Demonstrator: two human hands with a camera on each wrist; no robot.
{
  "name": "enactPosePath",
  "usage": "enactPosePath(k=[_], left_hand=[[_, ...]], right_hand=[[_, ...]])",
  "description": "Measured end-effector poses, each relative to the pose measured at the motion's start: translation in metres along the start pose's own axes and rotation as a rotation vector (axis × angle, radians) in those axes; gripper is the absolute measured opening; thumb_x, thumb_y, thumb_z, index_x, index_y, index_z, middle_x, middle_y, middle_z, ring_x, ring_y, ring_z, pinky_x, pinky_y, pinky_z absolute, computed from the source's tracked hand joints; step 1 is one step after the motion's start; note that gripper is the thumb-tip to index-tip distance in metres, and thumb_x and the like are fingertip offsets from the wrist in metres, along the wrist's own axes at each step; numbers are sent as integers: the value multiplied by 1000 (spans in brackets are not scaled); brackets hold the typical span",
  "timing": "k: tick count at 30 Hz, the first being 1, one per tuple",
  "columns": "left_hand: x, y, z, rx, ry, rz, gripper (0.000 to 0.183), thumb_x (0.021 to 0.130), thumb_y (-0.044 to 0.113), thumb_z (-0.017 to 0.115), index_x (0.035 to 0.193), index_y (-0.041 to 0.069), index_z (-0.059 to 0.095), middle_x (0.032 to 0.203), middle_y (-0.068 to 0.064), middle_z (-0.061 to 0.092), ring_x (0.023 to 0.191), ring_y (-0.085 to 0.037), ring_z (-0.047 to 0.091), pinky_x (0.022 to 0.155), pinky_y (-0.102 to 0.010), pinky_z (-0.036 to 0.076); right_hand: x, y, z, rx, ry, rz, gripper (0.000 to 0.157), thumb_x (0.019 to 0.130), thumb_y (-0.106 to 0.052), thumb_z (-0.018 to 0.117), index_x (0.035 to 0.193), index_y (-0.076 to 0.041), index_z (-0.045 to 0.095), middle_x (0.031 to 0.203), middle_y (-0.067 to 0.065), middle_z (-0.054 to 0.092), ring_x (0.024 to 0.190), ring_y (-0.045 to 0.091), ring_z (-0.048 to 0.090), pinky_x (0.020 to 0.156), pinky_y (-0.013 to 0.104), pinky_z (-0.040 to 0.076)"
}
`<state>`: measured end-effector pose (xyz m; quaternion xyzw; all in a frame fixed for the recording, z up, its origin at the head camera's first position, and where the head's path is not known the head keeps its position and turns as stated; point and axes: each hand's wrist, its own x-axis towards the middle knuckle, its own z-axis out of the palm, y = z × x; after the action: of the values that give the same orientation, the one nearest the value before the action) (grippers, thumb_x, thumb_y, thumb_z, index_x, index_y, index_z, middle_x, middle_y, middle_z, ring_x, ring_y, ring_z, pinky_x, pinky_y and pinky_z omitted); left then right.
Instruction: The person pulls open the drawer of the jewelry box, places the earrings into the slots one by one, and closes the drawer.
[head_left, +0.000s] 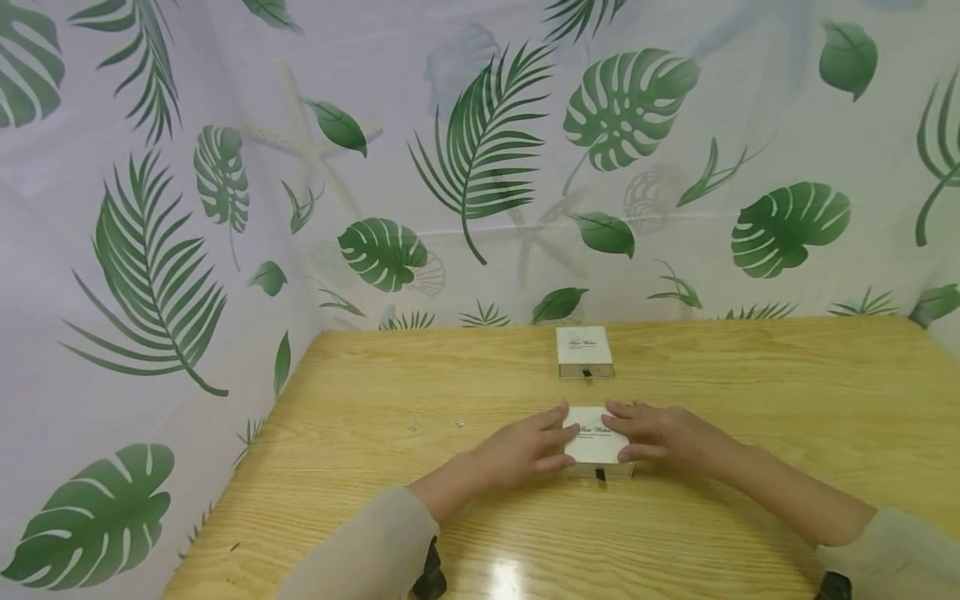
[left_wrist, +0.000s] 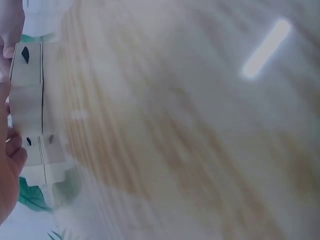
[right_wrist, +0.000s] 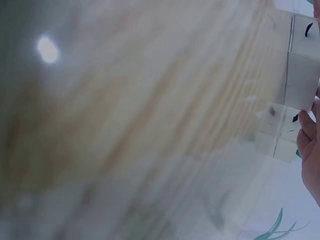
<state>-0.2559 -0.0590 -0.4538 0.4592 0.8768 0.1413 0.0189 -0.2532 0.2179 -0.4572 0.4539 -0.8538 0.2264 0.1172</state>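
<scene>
A small white box (head_left: 596, 450) with dark script lettering on its lid and a black pull tab in front lies flat on the wooden table. My left hand (head_left: 517, 450) touches its left side, fingers fairly straight, tips at the lid's edge. From the other side my right hand (head_left: 675, 437) rests fingertips on the lid's right part and right edge. In the left wrist view, the box's front (left_wrist: 27, 100) shows beside the left hand (left_wrist: 7, 175). The right wrist view catches the right hand (right_wrist: 311, 150) by the same box (right_wrist: 302, 75); its far fingers are hidden.
Behind stands a second, similar white box (head_left: 583, 346), near the table's back edge. Two tiny shiny pieces (head_left: 461, 423) lie to the left, too small to identify. A leaf-printed cloth (head_left: 480, 167) hangs along the back and left of the table (head_left: 375, 375).
</scene>
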Motion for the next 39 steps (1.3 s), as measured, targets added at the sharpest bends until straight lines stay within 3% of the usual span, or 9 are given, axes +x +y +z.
enactPosePath(k=[7, 10, 16, 23, 28, 35, 39], left_hand=[[-9, -1, -1, -266, 73, -92, 46, 94, 37, 57, 134, 15, 53, 146, -3, 40, 130, -18, 44, 103, -26, 40], [-14, 4, -5, -478, 111, -191, 45, 91, 36, 61, 131, 16, 57, 141, 3, 48, 126, -16, 49, 100, -25, 43], [-26, 12, -7, -988, 168, -370, 38, 90, 19, 66, 126, 8, 61, 129, -5, 60, 116, -18, 59, 93, -26, 49], [-32, 23, -2, -1307, 209, -457, 33, 91, 8, 62, 121, -6, 59, 115, -22, 64, 104, -29, 65, 87, -36, 53], [-33, 33, 3, -1490, 128, -574, 34, 94, 13, 59, 121, -6, 59, 115, -23, 64, 105, -31, 64, 86, -41, 53], [-27, 39, 1, -1740, -118, -710, 38, 97, 13, 53, 128, -10, 50, 124, -27, 57, 118, -36, 55, 95, -39, 48], [-18, 44, -1, -1828, -159, -787, 40, 98, 13, 50, 130, -12, 46, 128, -30, 52, 124, -37, 49, 98, -37, 47]], right_hand=[[3, -1, -1, 44, -4, -27, 50, 79, -27, 73, 121, -1, 63, 124, 25, 56, 101, 46, 60, 80, 52, 51], [5, -2, -2, 55, -18, -27, 50, 80, -27, 73, 121, 0, 62, 124, 26, 55, 99, 48, 60, 79, 52, 51], [7, -4, -4, 75, -50, 4, 50, 81, -26, 72, 120, 3, 62, 124, 27, 55, 100, 51, 58, 80, 53, 51], [6, -5, -4, 72, -64, 28, 51, 81, -28, 71, 120, 2, 62, 125, 27, 54, 102, 51, 58, 81, 54, 50], [6, -4, -4, 73, -60, 23, 50, 81, -28, 71, 121, 1, 62, 125, 26, 55, 103, 49, 58, 82, 53, 50], [4, -3, -2, 70, -40, 20, 49, 81, -25, 72, 122, 0, 61, 126, 25, 54, 103, 48, 58, 82, 53, 50], [2, -4, -4, 69, -44, 52, 49, 82, -26, 71, 123, 0, 61, 127, 24, 54, 105, 48, 57, 84, 54, 49]])
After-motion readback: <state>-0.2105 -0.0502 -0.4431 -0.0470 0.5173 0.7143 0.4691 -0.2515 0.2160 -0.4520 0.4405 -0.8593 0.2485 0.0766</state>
